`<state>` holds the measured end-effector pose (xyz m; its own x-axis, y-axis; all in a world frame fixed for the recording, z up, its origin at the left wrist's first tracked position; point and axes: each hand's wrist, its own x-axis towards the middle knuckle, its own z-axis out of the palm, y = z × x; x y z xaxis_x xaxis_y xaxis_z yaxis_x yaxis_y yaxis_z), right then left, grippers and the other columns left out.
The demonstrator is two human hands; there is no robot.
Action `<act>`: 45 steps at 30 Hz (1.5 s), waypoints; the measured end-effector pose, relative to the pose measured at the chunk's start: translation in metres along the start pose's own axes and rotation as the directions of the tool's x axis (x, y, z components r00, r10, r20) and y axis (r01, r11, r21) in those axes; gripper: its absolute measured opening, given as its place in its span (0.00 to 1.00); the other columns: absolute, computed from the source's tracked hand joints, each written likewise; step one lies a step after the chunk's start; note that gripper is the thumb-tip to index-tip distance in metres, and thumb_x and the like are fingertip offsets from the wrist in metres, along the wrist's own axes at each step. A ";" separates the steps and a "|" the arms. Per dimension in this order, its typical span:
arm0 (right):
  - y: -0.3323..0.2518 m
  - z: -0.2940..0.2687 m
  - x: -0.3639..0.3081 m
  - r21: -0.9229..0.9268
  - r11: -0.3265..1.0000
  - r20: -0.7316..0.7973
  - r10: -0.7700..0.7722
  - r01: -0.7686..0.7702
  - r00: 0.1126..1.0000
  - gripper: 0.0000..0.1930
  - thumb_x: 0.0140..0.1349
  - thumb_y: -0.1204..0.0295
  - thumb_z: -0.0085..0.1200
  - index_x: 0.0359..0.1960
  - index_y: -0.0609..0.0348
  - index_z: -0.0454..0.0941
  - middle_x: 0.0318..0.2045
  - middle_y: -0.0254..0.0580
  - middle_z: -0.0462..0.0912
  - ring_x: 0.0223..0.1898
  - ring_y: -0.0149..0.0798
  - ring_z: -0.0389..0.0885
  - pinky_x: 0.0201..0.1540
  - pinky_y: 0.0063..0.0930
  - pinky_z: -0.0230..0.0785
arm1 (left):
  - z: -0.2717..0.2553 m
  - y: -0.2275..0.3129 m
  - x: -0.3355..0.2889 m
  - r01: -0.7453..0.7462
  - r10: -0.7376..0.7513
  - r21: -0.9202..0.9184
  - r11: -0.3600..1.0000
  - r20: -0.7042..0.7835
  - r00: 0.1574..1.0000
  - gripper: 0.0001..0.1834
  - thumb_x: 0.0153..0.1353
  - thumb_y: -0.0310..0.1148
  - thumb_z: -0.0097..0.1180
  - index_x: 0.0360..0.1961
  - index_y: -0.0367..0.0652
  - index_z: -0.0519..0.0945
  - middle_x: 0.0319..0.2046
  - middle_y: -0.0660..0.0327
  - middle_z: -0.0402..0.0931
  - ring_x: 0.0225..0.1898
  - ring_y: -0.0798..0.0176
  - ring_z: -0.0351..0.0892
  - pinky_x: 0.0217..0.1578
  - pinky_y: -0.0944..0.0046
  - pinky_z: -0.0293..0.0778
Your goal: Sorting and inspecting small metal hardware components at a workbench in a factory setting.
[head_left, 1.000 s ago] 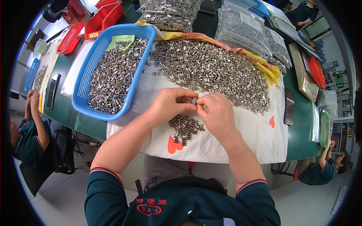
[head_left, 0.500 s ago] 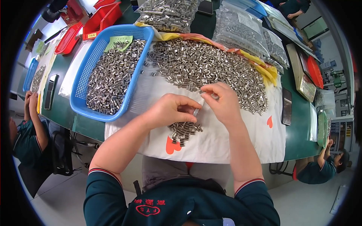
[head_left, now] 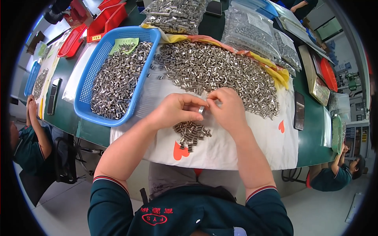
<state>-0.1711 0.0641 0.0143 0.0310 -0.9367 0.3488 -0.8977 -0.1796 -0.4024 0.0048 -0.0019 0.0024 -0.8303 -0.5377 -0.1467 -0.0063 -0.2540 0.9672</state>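
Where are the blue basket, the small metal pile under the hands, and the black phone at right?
Basket (head_left: pixel 89 84): head view, left rim.
Small pile (head_left: pixel 191 133): head view, centre.
Phone (head_left: pixel 299 111): head view, screen.

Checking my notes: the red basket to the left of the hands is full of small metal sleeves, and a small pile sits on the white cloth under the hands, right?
Not quite: the basket is blue, as the head view shows. The rest stands.

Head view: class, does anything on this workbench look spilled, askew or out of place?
A few loose metal sleeves lie scattered on the white cloth, between the blue basket and the big heap, belonging to neither. Otherwise nothing stands out; both hands pinch one sleeve above a small pile.
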 end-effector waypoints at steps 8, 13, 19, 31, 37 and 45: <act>-0.016 -0.014 -0.001 0.603 0.757 0.158 0.198 -0.253 0.967 0.03 0.48 0.80 0.55 0.26 0.62 0.76 0.25 0.33 0.78 0.26 0.26 0.74 0.30 0.19 0.67 | -0.005 0.000 0.001 0.007 -0.014 -0.067 0.998 -0.104 0.994 0.19 0.51 0.20 0.58 0.46 0.34 0.73 0.34 0.65 0.76 0.35 0.74 0.74 0.36 0.74 0.72; -0.017 -0.008 -0.004 0.470 0.871 0.059 0.127 -0.140 0.990 0.04 0.46 0.80 0.56 0.26 0.61 0.76 0.25 0.36 0.78 0.26 0.30 0.76 0.30 0.21 0.68 | -0.003 0.001 0.001 -0.003 -0.001 -0.035 0.999 -0.122 0.993 0.19 0.50 0.20 0.59 0.46 0.34 0.74 0.33 0.65 0.76 0.34 0.75 0.74 0.35 0.75 0.72; -0.023 -0.002 -0.008 0.341 0.939 -0.073 0.072 -0.042 0.995 0.04 0.45 0.77 0.56 0.24 0.59 0.75 0.22 0.38 0.76 0.25 0.38 0.74 0.29 0.29 0.67 | 0.000 0.001 0.000 0.010 0.009 0.088 0.996 -0.209 0.978 0.17 0.50 0.23 0.61 0.43 0.34 0.76 0.30 0.65 0.76 0.31 0.76 0.74 0.33 0.76 0.72; -0.001 -0.019 -0.001 0.594 0.680 0.390 0.224 -0.430 0.893 0.06 0.49 0.74 0.58 0.30 0.60 0.79 0.24 0.34 0.79 0.27 0.24 0.76 0.31 0.19 0.69 | -0.002 0.004 -0.001 0.077 -0.079 -0.024 0.997 -0.086 0.993 0.19 0.50 0.23 0.61 0.45 0.34 0.75 0.27 0.68 0.73 0.30 0.78 0.72 0.30 0.77 0.69; -0.005 -0.016 -0.001 0.638 0.610 0.404 0.254 -0.470 0.879 0.07 0.50 0.74 0.57 0.30 0.62 0.78 0.25 0.33 0.80 0.27 0.24 0.76 0.32 0.20 0.69 | 0.000 0.006 0.000 0.059 -0.054 0.028 0.998 -0.150 0.987 0.19 0.50 0.23 0.61 0.45 0.34 0.75 0.29 0.67 0.75 0.31 0.77 0.72 0.31 0.77 0.70; -0.016 -0.010 -0.007 0.602 0.693 0.258 0.301 -0.396 0.918 0.06 0.49 0.76 0.57 0.30 0.62 0.78 0.26 0.36 0.80 0.27 0.26 0.76 0.32 0.20 0.68 | 0.002 -0.001 -0.003 0.033 -0.024 0.036 0.999 -0.236 0.972 0.18 0.51 0.21 0.59 0.46 0.32 0.74 0.33 0.60 0.77 0.34 0.72 0.76 0.34 0.74 0.74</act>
<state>-0.1611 0.0762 0.0266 -0.1278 -0.9916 -0.0193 -0.3697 0.0656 -0.9268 0.0064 0.0018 0.0026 -0.6752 -0.7058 -0.2147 -0.0540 -0.2430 0.9685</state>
